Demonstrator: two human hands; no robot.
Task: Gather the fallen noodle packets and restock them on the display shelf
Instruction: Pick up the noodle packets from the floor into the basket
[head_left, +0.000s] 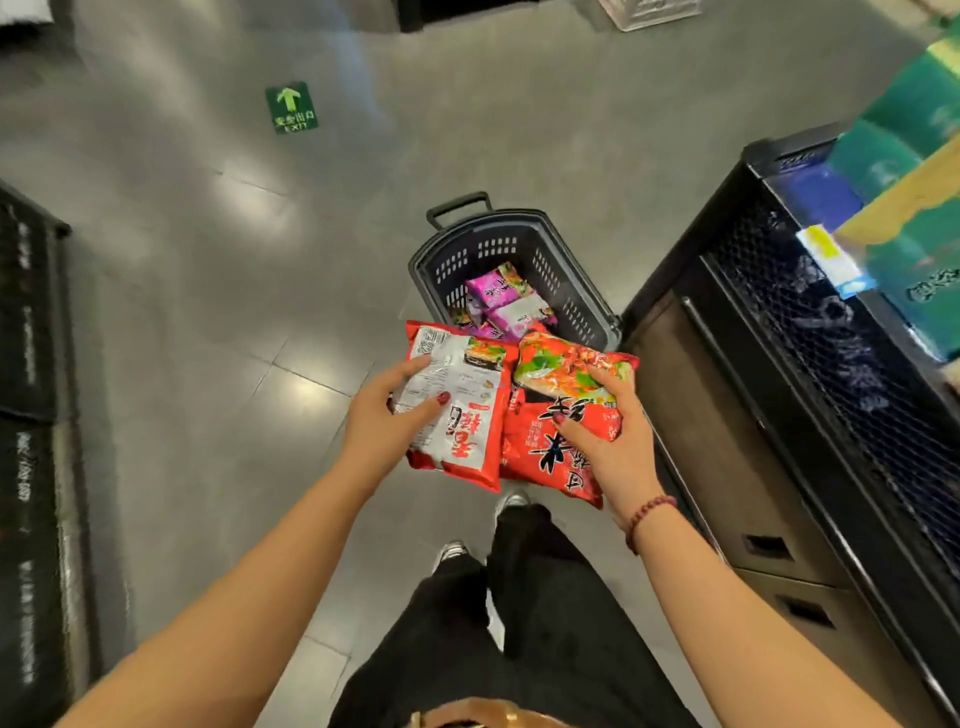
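Note:
My left hand (387, 415) grips a red noodle packet (470, 415) turned back side up, thumb on its white label. My right hand (610, 431) grips a second red noodle packet (550, 441) showing its printed front, fingers curled over its top. Both packets are held side by side above the floor, just in front of a dark shopping basket (576, 291). Several purple noodle packets (501, 299) lie inside the basket. The black display shelf (810, 364) with a mesh front stands to my right.
Green and blue boxes (904, 171) sit on the right shelf with a price tag at its edge. Another dark shelf unit (31, 415) runs along the left. A green exit arrow sticker (291, 106) marks the grey tiled floor. My legs and shoes are below.

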